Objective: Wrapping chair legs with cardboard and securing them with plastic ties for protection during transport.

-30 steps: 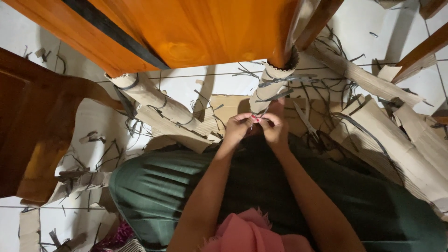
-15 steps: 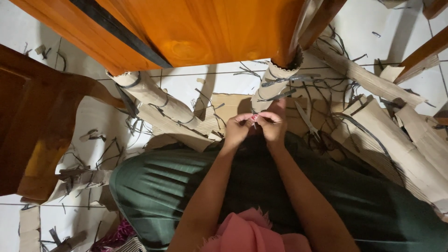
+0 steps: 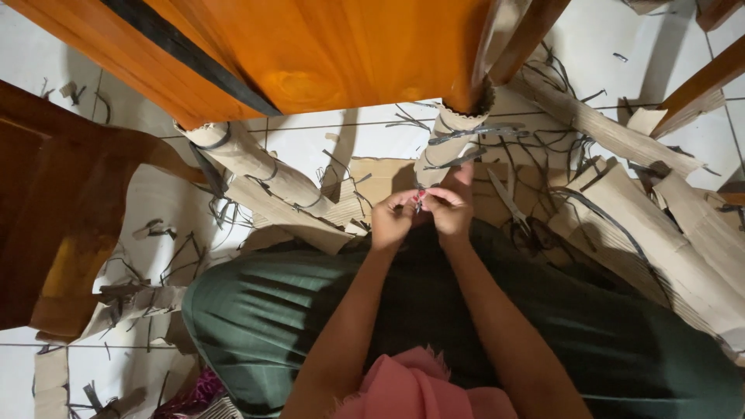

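Below the orange wooden table [image 3: 310, 54], over the green lap [image 3: 388, 310], left hand [image 3: 393, 219] and right hand [image 3: 448, 209] meet fingertip to fingertip, both pinched shut on a small dark strip [image 3: 420, 199] standing roughly upright between them, equally near each.

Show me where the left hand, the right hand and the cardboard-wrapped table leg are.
left hand [image 3: 392, 221], head view, on the knuckles.
right hand [image 3: 448, 209], head view, on the back of the hand.
cardboard-wrapped table leg [image 3: 454, 132], head view, on the cardboard wrap near its top.
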